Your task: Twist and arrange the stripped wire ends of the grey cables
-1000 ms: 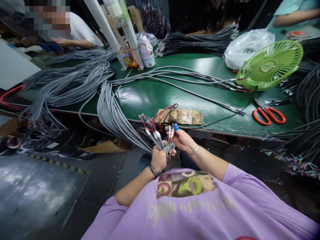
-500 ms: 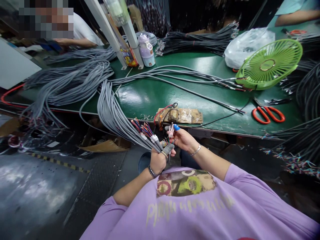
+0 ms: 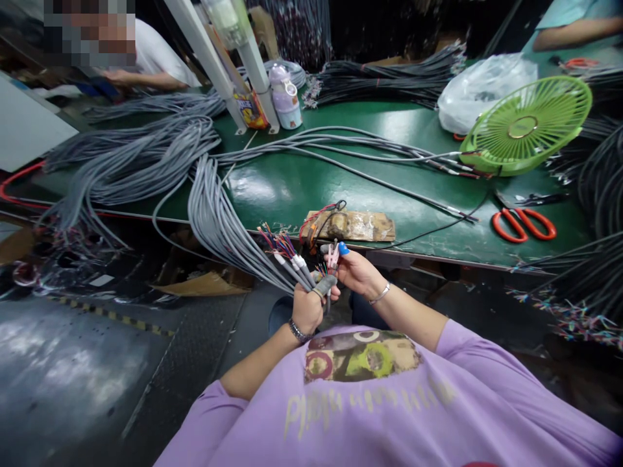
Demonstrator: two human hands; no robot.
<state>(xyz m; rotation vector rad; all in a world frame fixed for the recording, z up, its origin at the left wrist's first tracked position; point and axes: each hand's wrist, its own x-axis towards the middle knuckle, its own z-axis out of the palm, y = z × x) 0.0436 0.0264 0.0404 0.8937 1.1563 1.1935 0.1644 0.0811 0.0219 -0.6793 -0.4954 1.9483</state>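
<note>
My left hand (image 3: 309,308) is closed around a bundle of grey cables (image 3: 238,227) just off the bench's front edge. A grey finger cover is on its thumb. Beyond that hand, stripped cable ends fan out as multicoloured wires (image 3: 282,244), with white wrapping below them. Thin coloured wires (image 3: 322,267) also show between my two hands. My right hand (image 3: 359,274), with a blue cover on one fingertip, pinches a small pink clip-like piece (image 3: 333,256) right by these wires. Its fingers partly hide the piece.
On the green bench (image 3: 389,123) lie a wooden block (image 3: 365,226), orange-handled scissors (image 3: 523,224), a green fan (image 3: 525,126), a plastic bag (image 3: 481,91) and a bottle (image 3: 285,97). Grey cables (image 3: 146,155) heap at left. Other people are at the far side.
My right hand has shifted slightly at the thin wires, and the pink piece shows more fully. The cable ends in my left hand are spread a little differently.
</note>
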